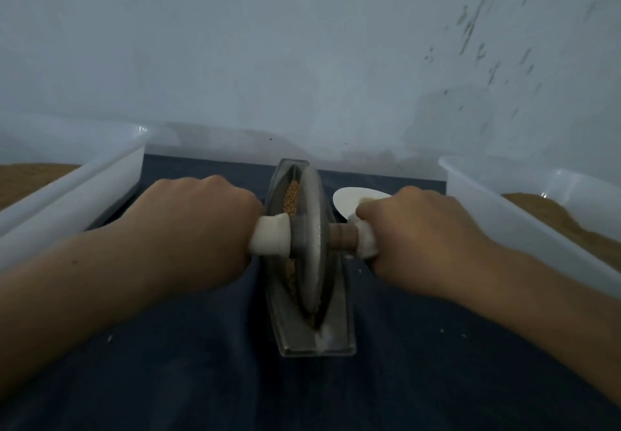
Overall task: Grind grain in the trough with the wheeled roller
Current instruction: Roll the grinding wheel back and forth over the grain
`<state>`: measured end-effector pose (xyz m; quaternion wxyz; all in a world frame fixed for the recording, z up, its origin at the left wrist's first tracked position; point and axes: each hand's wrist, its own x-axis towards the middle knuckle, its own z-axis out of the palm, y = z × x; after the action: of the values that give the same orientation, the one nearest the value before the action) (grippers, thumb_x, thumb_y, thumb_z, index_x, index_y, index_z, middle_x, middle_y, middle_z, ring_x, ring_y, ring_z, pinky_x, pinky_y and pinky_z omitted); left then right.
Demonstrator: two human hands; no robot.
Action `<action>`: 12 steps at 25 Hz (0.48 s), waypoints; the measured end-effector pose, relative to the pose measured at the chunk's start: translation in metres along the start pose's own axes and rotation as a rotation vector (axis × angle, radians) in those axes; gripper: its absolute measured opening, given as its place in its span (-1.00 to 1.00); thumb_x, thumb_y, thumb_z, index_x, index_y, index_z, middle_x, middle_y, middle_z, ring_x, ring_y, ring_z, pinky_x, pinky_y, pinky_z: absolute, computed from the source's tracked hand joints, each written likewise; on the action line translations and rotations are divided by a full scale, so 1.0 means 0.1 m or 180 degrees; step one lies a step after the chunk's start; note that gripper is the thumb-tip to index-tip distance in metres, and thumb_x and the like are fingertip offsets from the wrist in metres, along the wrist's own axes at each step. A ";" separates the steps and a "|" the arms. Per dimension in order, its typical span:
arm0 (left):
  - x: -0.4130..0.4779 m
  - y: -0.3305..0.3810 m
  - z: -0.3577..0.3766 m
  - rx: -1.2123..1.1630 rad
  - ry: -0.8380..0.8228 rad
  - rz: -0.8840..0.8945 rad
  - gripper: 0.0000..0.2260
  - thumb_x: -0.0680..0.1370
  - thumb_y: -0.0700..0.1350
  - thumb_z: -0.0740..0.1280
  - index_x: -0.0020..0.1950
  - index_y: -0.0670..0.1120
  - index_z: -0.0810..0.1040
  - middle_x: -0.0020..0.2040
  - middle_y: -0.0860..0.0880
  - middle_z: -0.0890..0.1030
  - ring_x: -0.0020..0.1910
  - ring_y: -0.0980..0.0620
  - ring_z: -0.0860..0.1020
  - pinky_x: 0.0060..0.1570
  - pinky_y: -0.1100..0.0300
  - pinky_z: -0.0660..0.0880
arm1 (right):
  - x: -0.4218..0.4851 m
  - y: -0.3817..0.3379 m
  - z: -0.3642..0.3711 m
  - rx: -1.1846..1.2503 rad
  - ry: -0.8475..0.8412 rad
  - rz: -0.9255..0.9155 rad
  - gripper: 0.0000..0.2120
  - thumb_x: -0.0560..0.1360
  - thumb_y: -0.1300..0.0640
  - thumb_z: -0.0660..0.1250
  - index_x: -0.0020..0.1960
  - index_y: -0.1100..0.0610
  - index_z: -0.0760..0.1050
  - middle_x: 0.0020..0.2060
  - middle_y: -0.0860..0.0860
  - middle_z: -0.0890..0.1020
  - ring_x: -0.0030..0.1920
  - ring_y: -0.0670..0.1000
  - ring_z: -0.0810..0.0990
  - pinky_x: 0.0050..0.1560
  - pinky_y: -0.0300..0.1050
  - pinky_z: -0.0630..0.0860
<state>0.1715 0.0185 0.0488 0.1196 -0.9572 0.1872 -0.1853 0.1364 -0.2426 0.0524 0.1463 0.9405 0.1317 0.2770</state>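
Note:
A narrow grey metal trough (332, 336) lies lengthwise on the dark cloth, pointing away from me. A grey metal wheel (311, 239) stands upright in its groove, about midway along. Brown grain (290, 197) shows in the groove left of the wheel. An axle runs through the wheel with white-wrapped handles on both sides. My left hand (198, 225) grips the left handle (270, 235). My right hand (416, 232) grips the right handle (364, 240).
A white plastic bin (77, 192) with brown grain stands at the left, another bin (524, 225) with grain at the right. A small white scoop (349, 197) with a little grain lies behind my right hand. A pale wall rises just beyond the trough.

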 end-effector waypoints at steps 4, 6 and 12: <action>0.38 0.03 0.11 0.0256 0.0121 -0.0020 -0.87 0.40 0.09 0.30 -0.09 0.13 0.51 -0.29 0.07 0.46 -0.37 0.04 0.47 -0.44 0.19 0.24 | 0.25 0.02 0.44 0.0020 -0.0035 0.0241 -0.76 0.18 -0.07 0.37 -0.35 -0.07 0.30 -0.52 -0.14 0.25 -0.55 -0.08 0.21 -0.47 -0.28 0.01; 0.73 0.01 0.21 0.0410 0.0272 -0.0046 -0.88 0.45 0.02 0.30 -0.05 0.08 0.55 -0.27 0.02 0.46 -0.29 -0.06 0.53 -0.37 0.13 0.31 | 0.53 0.04 0.75 0.0194 0.0052 0.0496 -0.80 0.34 -0.09 0.36 -0.26 -0.06 0.36 -0.44 -0.12 0.39 -0.44 0.03 0.39 -0.45 -0.21 0.10; 1.02 0.00 0.20 0.0463 0.0406 -0.0065 -0.88 0.50 -0.01 0.30 0.01 0.07 0.57 -0.18 -0.02 0.52 -0.23 -0.08 0.54 -0.31 0.10 0.33 | 0.75 0.00 0.85 0.0681 -0.0028 0.0820 -0.83 0.47 -0.12 0.38 -0.14 -0.07 0.43 -0.34 -0.09 0.45 -0.30 0.05 0.45 -0.34 -0.11 0.32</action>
<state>0.2670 -0.0192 0.0624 0.1748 -0.9341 0.1708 -0.2602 0.2443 -0.2349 0.0203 0.0091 0.9610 0.0381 0.2737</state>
